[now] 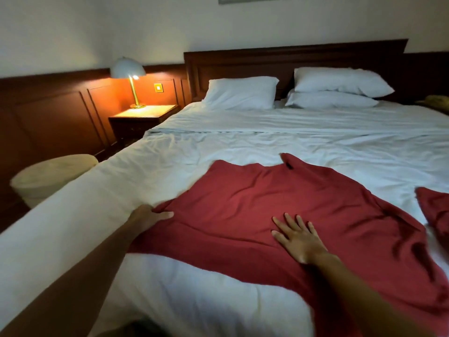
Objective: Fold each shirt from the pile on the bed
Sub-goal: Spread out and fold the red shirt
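Red shirt [255,190], spread flat: seemingly light, limp, clingy; left hand [148,218] pinches its side edge, right hand [299,240] lies flat, holding nothing; best gripped at edges.

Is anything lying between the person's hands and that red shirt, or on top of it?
Nothing visible does. The left hand grips the red shirt at its left edge, the right hand rests flat on its middle, and no other thing lies on it.
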